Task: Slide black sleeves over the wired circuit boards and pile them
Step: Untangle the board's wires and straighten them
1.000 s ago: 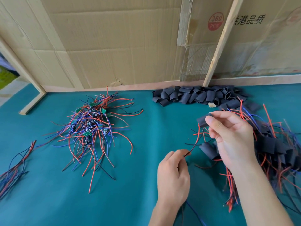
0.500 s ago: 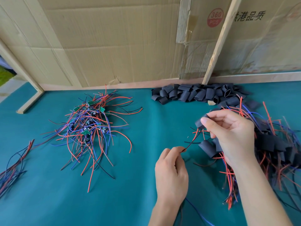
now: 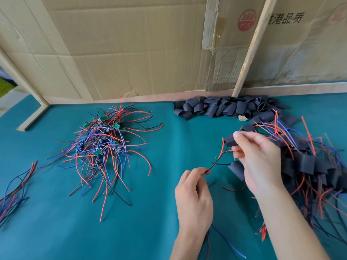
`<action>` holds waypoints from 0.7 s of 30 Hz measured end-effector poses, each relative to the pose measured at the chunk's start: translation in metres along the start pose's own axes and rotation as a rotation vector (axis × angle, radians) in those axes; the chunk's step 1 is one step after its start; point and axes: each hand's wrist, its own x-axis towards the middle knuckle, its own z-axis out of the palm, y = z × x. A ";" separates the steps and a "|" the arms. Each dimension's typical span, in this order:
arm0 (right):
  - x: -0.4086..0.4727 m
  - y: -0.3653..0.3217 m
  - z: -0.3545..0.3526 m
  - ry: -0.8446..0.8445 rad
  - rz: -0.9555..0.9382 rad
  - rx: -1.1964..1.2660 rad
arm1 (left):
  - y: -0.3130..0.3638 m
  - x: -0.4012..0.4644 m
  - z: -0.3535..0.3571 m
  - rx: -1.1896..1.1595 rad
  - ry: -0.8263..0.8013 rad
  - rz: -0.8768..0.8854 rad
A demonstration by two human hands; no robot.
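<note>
The teal tabletop (image 3: 146,231) is bounded at the rear by a cardboard wall (image 3: 131,44) braced with a slanted wooden batten (image 3: 249,53). A second wooden frame piece (image 3: 32,119) lies at the rear left edge.

To the right, the pile of sleeved boards (image 3: 308,166) spreads toward the right edge, directly behind the right hand (image 3: 257,160). On the left, the heap of bare wired circuit boards (image 3: 101,147) sits well apart from both hands. The stock of loose black sleeves (image 3: 221,108) lies along the rear wall. A small bundle of loose wires (image 3: 15,192) lies at the far left edge.

The right hand pinches a black sleeve (image 3: 230,140) between thumb and fingers, above the tabletop. The left hand (image 3: 193,196) is clenched on the red and black leads (image 3: 217,160) running up into that sleeve; a blue lead (image 3: 227,243) trails out below it.

Compared with the frame one second earlier, the sleeve sits higher and the leads are drawn straighter between the hands.

Open tabletop lies between the bare-board heap and the left hand, and along the near edge.
</note>
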 end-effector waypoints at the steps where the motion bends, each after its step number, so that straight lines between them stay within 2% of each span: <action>1: -0.001 -0.001 0.001 -0.014 0.055 0.026 | 0.000 0.000 0.000 0.004 0.001 -0.003; 5: -0.002 -0.005 0.004 -0.039 0.231 0.197 | 0.000 -0.001 0.000 -0.002 -0.003 -0.013; 8: -0.003 -0.008 0.007 -0.055 0.269 0.313 | 0.001 -0.001 -0.001 -0.003 -0.009 -0.009; 15: -0.005 -0.011 0.005 -0.108 0.003 0.177 | 0.003 0.000 -0.001 0.015 -0.014 -0.008; 21: -0.004 -0.012 -0.001 -0.178 -0.230 -0.082 | 0.004 0.000 -0.001 0.030 -0.013 -0.010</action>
